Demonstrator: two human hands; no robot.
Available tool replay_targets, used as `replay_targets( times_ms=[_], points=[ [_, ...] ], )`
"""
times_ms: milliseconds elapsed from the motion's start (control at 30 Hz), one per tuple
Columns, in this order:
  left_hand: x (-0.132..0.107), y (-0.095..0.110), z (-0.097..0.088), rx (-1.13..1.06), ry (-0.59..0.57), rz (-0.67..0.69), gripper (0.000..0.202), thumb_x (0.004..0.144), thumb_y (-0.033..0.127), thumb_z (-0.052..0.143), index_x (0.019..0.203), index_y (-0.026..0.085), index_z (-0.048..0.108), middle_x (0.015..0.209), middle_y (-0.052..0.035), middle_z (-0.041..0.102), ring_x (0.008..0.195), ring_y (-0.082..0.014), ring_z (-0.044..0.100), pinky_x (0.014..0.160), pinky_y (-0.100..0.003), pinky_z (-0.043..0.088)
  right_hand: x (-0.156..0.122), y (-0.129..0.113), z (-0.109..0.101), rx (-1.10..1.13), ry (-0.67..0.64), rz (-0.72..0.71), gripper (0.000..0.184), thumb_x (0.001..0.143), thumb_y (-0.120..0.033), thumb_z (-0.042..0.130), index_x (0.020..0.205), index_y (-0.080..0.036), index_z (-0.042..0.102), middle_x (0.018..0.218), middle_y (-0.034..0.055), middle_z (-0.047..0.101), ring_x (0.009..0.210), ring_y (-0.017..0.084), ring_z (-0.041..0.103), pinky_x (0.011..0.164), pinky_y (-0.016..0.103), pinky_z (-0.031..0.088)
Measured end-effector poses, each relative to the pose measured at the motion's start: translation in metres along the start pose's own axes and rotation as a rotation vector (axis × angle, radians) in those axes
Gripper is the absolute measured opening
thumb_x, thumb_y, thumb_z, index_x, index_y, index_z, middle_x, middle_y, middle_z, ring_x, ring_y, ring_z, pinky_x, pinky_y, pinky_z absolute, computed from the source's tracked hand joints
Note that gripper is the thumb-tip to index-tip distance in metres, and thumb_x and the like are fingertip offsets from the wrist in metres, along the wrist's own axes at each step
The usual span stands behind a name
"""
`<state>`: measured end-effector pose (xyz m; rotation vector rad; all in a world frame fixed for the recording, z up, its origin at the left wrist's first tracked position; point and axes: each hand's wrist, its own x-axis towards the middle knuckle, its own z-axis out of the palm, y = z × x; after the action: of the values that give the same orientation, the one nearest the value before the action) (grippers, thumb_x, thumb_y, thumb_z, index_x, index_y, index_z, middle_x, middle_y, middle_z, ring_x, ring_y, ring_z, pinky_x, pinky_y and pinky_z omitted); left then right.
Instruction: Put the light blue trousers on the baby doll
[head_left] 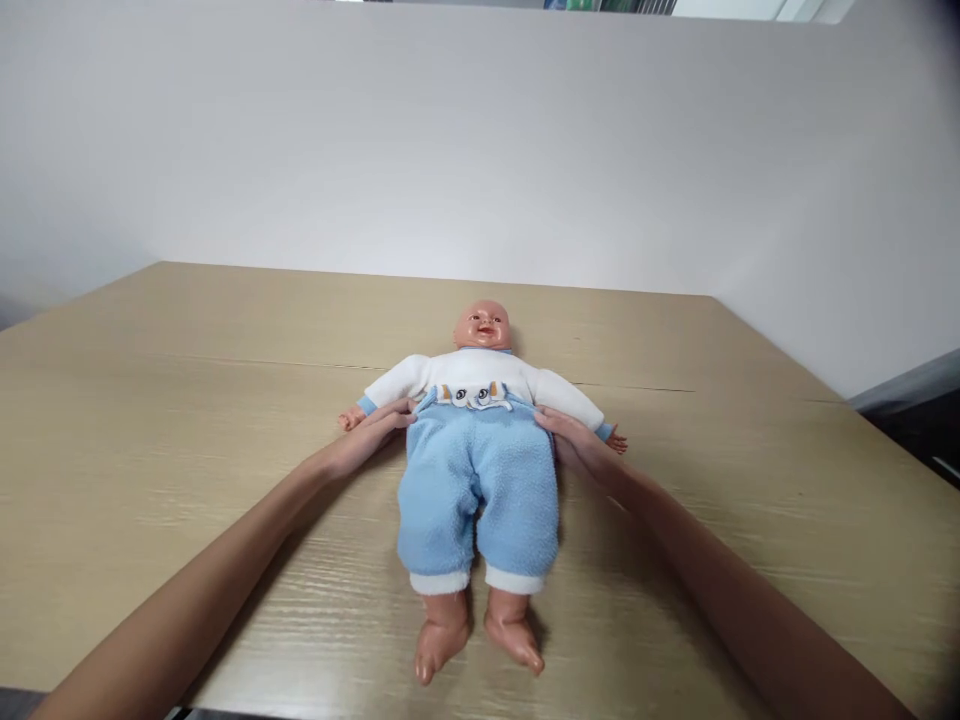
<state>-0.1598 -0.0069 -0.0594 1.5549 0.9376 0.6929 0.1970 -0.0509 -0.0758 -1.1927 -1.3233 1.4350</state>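
A baby doll (484, 325) lies on its back on the table, head away from me and bare feet toward me. It wears a white long-sleeved top (480, 365) with blue cuffs and fluffy light blue trousers (480, 450) with white leg hems. White trim with two cartoon eyes lies across the waist. My left hand (386, 425) is closed on the trousers at the left side of the waist. Opposite it, my right hand (568, 432) grips their right side. Some fingertips of both hands are hidden against the cloth and the doll's sides.
The light wood table (225, 420) has a thin seam running across it behind the doll's shoulders. A pale grey wall (465, 150) rises along its far edge. Something dark (919, 420) stands beyond the right edge.
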Motion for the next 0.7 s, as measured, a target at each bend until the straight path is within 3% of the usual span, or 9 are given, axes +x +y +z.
replay_targets(
  times_ms=[100, 167, 333, 433, 600, 700],
  points=[
    [-0.01, 0.009, -0.003, 0.003, -0.1, -0.021, 0.025, 0.091, 0.044, 0.069, 0.101, 0.022, 0.073, 0.109, -0.0061, 0.072, 0.11, -0.0297, 0.062, 0.103, -0.039, 0.049, -0.007, -0.004, -0.013, -0.118, -0.008, 0.069, 0.045, 0.078, -0.062, 0.09, 0.103, -0.026, 0.079, 0.119, 0.0072, 0.079, 0.131, 0.038, 0.062, 0.125, 0.057, 0.04],
    [-0.011, 0.01, 0.001, -0.042, -0.109, -0.033, 0.026, 0.091, 0.044, 0.071, 0.104, 0.022, 0.073, 0.113, -0.0067, 0.072, 0.113, -0.0298, 0.062, 0.105, -0.04, 0.048, -0.01, -0.001, -0.013, -0.106, 0.022, 0.096, 0.047, 0.077, -0.064, 0.09, 0.107, -0.028, 0.08, 0.124, 0.0062, 0.079, 0.137, 0.038, 0.06, 0.128, 0.057, 0.037],
    [0.002, -0.014, 0.025, -0.472, 0.081, -0.108, 0.03, 0.089, 0.045, 0.073, 0.105, 0.021, 0.066, 0.107, -0.0062, 0.071, 0.106, -0.0264, 0.065, 0.097, -0.04, 0.054, -0.007, 0.011, 0.017, 0.311, 0.018, 0.103, 0.047, 0.09, -0.066, 0.073, 0.121, -0.031, 0.074, 0.121, 0.006, 0.079, 0.124, 0.033, 0.069, 0.109, 0.049, 0.056],
    [0.006, -0.023, 0.035, -0.556, 0.13, -0.132, 0.034, 0.087, 0.045, 0.077, 0.107, 0.021, 0.064, 0.11, -0.0077, 0.071, 0.106, -0.0265, 0.065, 0.094, -0.039, 0.054, -0.005, 0.012, 0.027, 0.382, 0.074, 0.085, 0.043, 0.087, -0.063, 0.075, 0.114, -0.03, 0.071, 0.111, 0.0057, 0.078, 0.111, 0.031, 0.07, 0.099, 0.046, 0.058],
    [0.003, -0.007, 0.026, -0.324, 0.159, -0.024, 0.035, 0.088, 0.051, 0.078, 0.101, 0.02, 0.068, 0.1, -0.0036, 0.067, 0.097, -0.0228, 0.06, 0.085, -0.032, 0.048, -0.011, -0.001, 0.02, -0.023, 0.121, -0.173, 0.031, 0.092, -0.054, 0.076, 0.09, -0.027, 0.061, 0.087, 0.0002, 0.058, 0.085, 0.022, 0.055, 0.082, 0.035, 0.048],
    [0.005, 0.014, 0.02, -0.156, 0.131, 0.064, 0.041, 0.09, 0.059, 0.077, 0.093, 0.02, 0.066, 0.087, -0.0003, 0.059, 0.083, -0.0181, 0.054, 0.075, -0.03, 0.042, -0.011, -0.015, 0.019, -0.236, 0.106, -0.325, 0.027, 0.099, -0.05, 0.07, 0.092, -0.026, 0.059, 0.087, -0.0007, 0.049, 0.082, 0.02, 0.047, 0.079, 0.033, 0.042]
  ],
)
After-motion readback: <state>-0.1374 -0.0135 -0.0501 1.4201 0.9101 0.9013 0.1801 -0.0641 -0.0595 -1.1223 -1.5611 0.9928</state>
